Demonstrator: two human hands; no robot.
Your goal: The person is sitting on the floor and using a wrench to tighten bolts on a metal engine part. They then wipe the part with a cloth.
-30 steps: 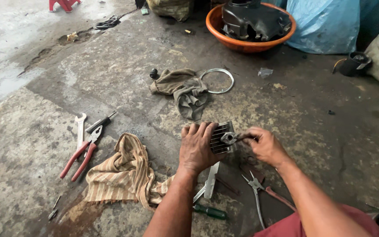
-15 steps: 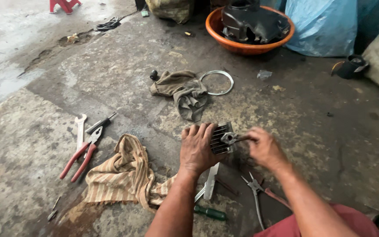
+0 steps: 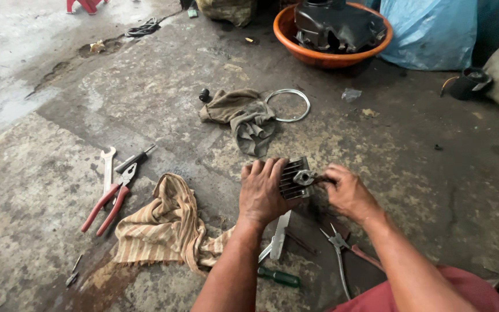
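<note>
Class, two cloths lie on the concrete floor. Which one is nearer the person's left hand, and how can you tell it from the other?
The striped tan cloth, lying beside the left hand and forearm. The plain olive rag lies farther off, by the metal ring.
</note>
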